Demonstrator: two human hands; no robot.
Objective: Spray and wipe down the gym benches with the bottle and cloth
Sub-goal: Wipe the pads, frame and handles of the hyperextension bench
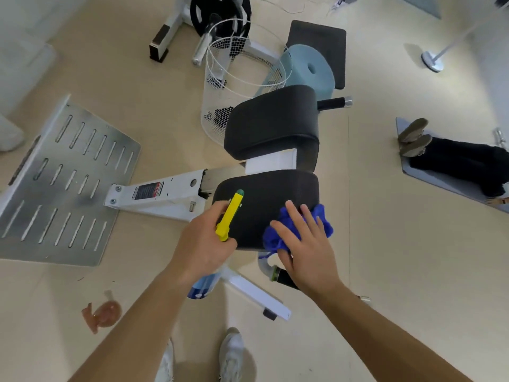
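Left grip: the left hand (203, 244) is curled round the neck of the spray bottle (230, 216), whose yellow head with its green nozzle points out over the near padded surface (270, 194).
Right grip: the right hand (305, 249) lies flat with fingers spread and straight, pressing the cloth (325, 221) down; it pinches nothing.
Cloth: blue and bunched, on the near right corner of the near padded surface, hanging a little over the edge.
Hidden: most of the bottle sits behind the left hand and wrist; only a blue-and-white part of its body shows below the forearm, and the label cannot be read.
Hidden: the trigger finger is not visible, so whether the trigger is squeezed cannot be told.
Hidden: the right hand covers the middle of the cloth and part of a black handle (283, 278) below it.
Cut off: the weight plates (217, 9) run out of the top edge.
Cut off: a second person's legs (454, 164) lie on a grey mat (429, 175) and leave the view at right.
Container: a white wire basket (220, 86) stands just beside the far padded surface (272, 119).
Contents: something dark (221, 117) lies at the basket's bottom, too unclear to name.
Nearby: a pale blue foam roller (308, 70) sits behind the far padded surface.
Floor: a blurred pink object (103, 312) lies at lower left.
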